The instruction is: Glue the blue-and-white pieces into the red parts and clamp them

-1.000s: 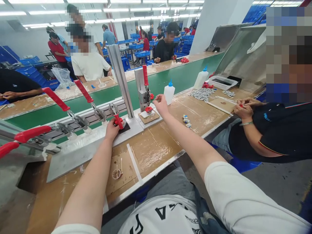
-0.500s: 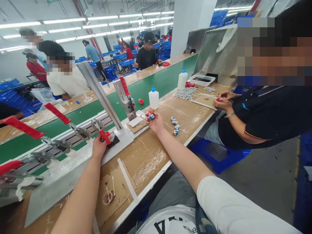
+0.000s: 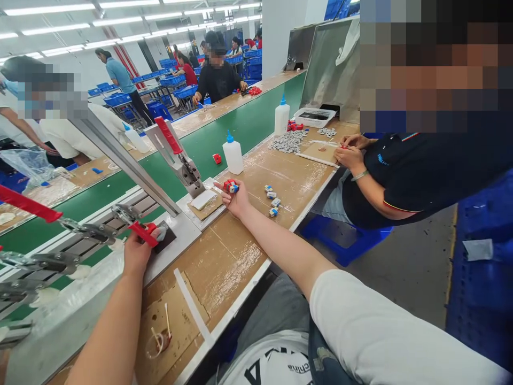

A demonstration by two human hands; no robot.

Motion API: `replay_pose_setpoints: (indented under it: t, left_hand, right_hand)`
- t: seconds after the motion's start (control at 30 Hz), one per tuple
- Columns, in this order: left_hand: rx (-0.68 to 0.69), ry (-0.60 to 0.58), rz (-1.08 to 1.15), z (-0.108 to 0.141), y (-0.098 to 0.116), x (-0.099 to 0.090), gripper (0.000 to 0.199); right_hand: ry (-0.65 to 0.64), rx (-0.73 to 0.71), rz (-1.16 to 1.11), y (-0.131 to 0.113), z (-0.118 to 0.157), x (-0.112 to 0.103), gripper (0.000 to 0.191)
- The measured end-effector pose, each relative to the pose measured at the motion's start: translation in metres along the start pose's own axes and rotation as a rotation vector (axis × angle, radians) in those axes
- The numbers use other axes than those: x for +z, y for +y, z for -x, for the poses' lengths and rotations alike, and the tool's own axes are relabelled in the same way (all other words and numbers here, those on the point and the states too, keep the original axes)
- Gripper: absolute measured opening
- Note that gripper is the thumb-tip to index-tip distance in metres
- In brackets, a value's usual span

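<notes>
My left hand point(image 3: 136, 252) is at the metal fixture, its fingers closed around a red part beside the red handle point(image 3: 143, 233) of a toggle clamp. A grey piece point(image 3: 162, 231) sits just past those fingers, over a dark pad. In my right hand point(image 3: 236, 200) is a small red, white and blue block point(image 3: 231, 185), held near a second clamp with a red handle point(image 3: 168, 135). Below that clamp lies a white pad point(image 3: 203, 199) on a brown board. Several small white and blue blocks point(image 3: 274, 202) lie on the table right of my right hand.
Glue bottles point(image 3: 233, 156) point(image 3: 281, 117) stand along the green conveyor point(image 3: 256, 115). Grey pieces point(image 3: 288, 141) are heaped farther back. At right a co-worker's hands point(image 3: 350, 152) hold a red part. A small cup with swabs point(image 3: 157, 345) lies near the front edge.
The view has shifted, so the bench appears farther left and slightly higher. My left hand stays at the clamp, and my right hand still holds the block, now with a finger more extended.
</notes>
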State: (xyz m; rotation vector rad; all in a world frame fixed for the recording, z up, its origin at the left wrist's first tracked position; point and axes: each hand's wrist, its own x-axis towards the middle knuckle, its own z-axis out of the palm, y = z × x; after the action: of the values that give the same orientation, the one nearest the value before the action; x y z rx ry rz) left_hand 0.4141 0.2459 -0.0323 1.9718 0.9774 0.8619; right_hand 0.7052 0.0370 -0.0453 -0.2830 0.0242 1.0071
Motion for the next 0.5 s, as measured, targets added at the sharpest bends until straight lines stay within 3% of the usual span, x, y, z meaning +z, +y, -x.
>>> replay_pose_setpoints:
  t: [0.17,0.37,0.5]
  left_hand:
    - [-0.009,0.004,-0.026,-0.0014,0.0008,-0.0006,0.054]
    - [-0.008,0.013,-0.052,0.0016,0.0093,-0.0004,0.051]
    - [-0.004,0.005,-0.053,-0.0004,0.0036,-0.001,0.056]
  right_hand:
    - [0.039,0.0,-0.042,-0.0014,0.0012,0.0042,0.018]
    - [0.076,-0.023,0.093,-0.0028,-0.001,0.003,0.016]
    - [0.004,0.03,0.117,-0.0007,-0.0057,-0.0007,0.024]
